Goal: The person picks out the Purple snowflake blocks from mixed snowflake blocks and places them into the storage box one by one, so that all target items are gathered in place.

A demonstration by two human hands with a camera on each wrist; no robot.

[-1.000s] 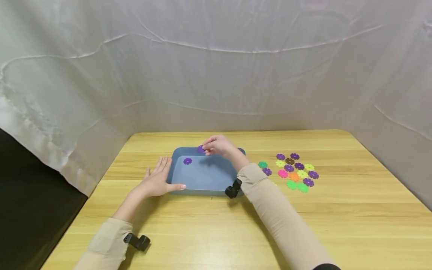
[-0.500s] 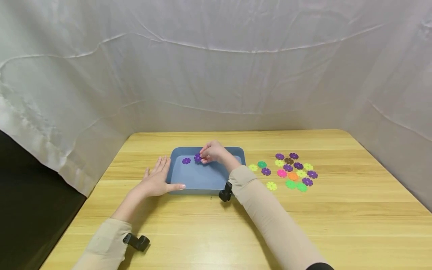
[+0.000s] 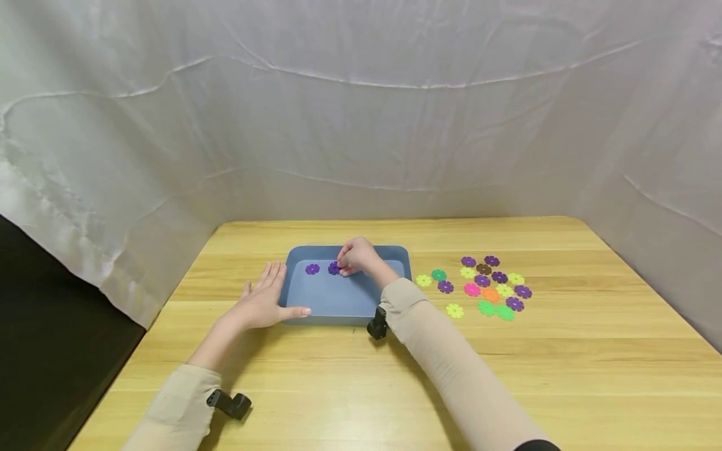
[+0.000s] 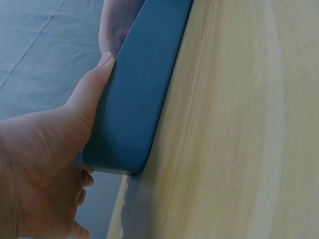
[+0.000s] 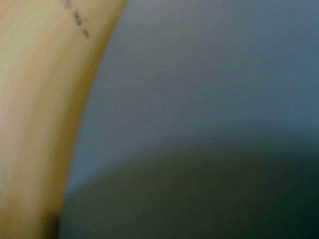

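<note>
Pinching a purple disc point(image 3: 334, 268), the right hand point(image 3: 355, 255) sits low inside the tray point(image 3: 338, 299), near its far wall; the disc appears flat, though the view is small. A second disc point(image 3: 312, 269) lies just left, apart. The left hand point(image 3: 261, 302) rests flat, fingers straight, thumb against the tray's near-left corner. Open tray floor lies toward the near wall. Loose discs point(image 3: 489, 286) lie well right on the table point(image 3: 564, 363). Since a second ago, the right hand has lowered into the tray.
</note>
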